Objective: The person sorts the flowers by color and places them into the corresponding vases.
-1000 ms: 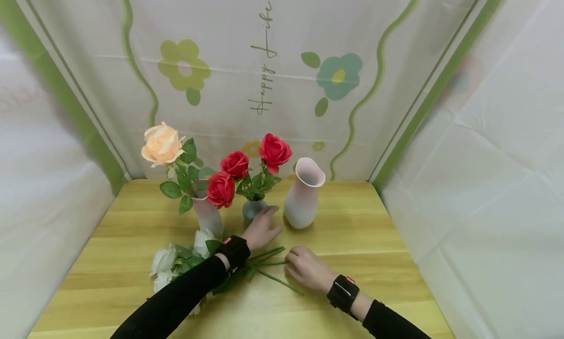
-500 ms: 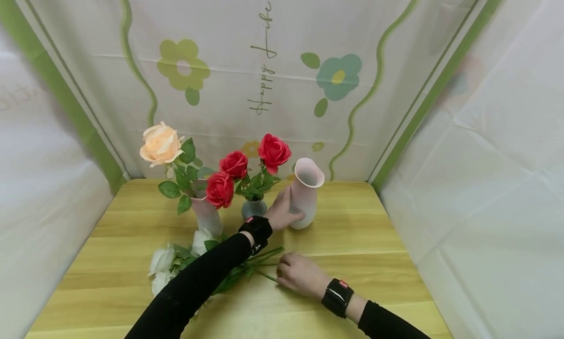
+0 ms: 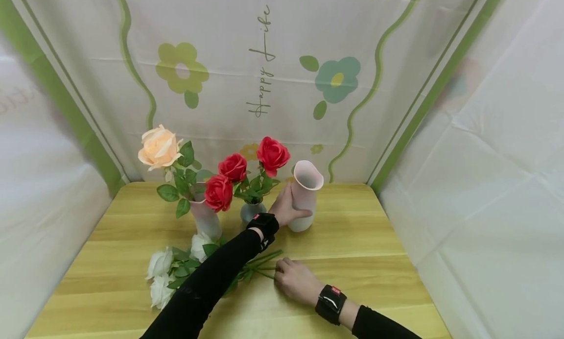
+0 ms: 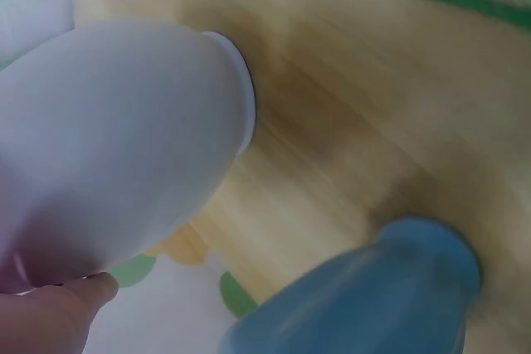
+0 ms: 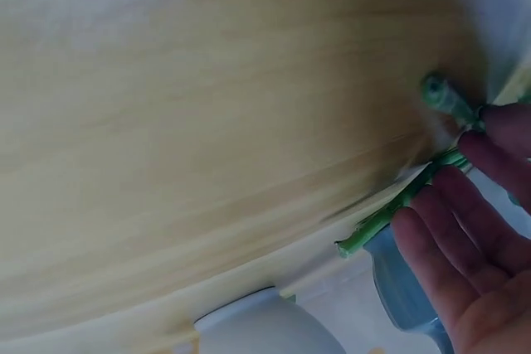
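My left hand [image 3: 287,206] grips the tall pink-and-white vase [image 3: 303,222], which stands upright at the right with nothing in its mouth. In the left wrist view its rounded body [image 4: 133,130] fills the left side, a fingertip at its lower edge. My right hand [image 3: 297,280] is low over the table at the stem ends of the white roses [image 3: 159,263]. Thumb and index finger pinch one green stem [image 5: 446,97] in the right wrist view, while the other fingers lie loosely beside more stems. My left sleeve hides part of the bunch.
A small blue-grey vase [image 3: 250,211] holding red roses [image 3: 273,156] stands just left of my left hand. Further left, another pink-and-white vase [image 3: 206,220] bears a peach rose [image 3: 159,148]. A printed cloth wall [image 3: 229,84] rises behind the wooden table [image 3: 361,260].
My left hand has moved right from beside the small blue-grey vase onto the tall vase and taken hold of it. The right hand has shifted slightly left along the stems.
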The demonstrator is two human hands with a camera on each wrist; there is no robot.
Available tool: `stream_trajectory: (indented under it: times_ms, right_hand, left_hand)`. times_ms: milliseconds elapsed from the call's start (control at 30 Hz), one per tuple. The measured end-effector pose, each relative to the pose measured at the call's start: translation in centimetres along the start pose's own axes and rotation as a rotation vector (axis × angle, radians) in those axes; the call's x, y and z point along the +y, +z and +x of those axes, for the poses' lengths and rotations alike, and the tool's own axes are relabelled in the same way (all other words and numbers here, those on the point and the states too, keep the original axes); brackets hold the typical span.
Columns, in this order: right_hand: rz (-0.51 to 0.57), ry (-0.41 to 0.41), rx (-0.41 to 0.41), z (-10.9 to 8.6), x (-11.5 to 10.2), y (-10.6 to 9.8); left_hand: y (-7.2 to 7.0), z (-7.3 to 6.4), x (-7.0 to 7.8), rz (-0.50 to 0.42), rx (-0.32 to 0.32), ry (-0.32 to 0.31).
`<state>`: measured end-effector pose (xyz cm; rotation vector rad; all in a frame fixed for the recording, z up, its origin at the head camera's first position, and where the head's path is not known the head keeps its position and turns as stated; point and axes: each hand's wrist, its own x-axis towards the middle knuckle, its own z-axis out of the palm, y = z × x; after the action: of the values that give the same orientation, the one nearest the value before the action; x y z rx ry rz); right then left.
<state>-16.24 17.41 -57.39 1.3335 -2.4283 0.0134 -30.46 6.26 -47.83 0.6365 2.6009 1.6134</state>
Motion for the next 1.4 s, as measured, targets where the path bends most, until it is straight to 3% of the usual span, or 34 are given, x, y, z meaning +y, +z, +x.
stream_trajectory:
  times_ms: [100, 200, 400, 600, 833, 1233, 1400]
  right_hand:
    - [-0.059, -0.029, -0.017, 0.1, -0.1, 0.1]
    - [-0.101, -0.056, -0.038, 0.4, -0.3, 0.1]
    - [-0.124, -0.036, -0.057, 1.1, -0.8, 0.0]
    - [-0.13, 0.063, -0.118, 2.2, -1.7, -0.1]
    - [-0.071, 0.205, -0.258, 2.3, -1.9, -1.0]
    - [-0.015, 0.342, -0.269, 0.8, -0.5, -2.7]
    - [-0.059, 0.368, -0.211, -0.1, 1.0, -3.0]
  left_hand:
    - [0.3, 0.1, -0.7, -0.033, 0.035, 0.009]
    - [0.6, 0.1, -1.3, -0.074, 0.07, 0.056]
    - [0.9, 0.3, -2.0, -0.096, 0.113, 0.118]
    - [0.8, 0.5, -2.0, 0.001, 0.118, 0.04]
    - [0.6, 0.6, -1.4, 0.015, 0.093, -0.015]
    - [1.0, 1.1, -0.8, 0.053, 0.113, 0.01]
    - [0.9, 1.1, -0.5, 0.074, 0.097, 0.009]
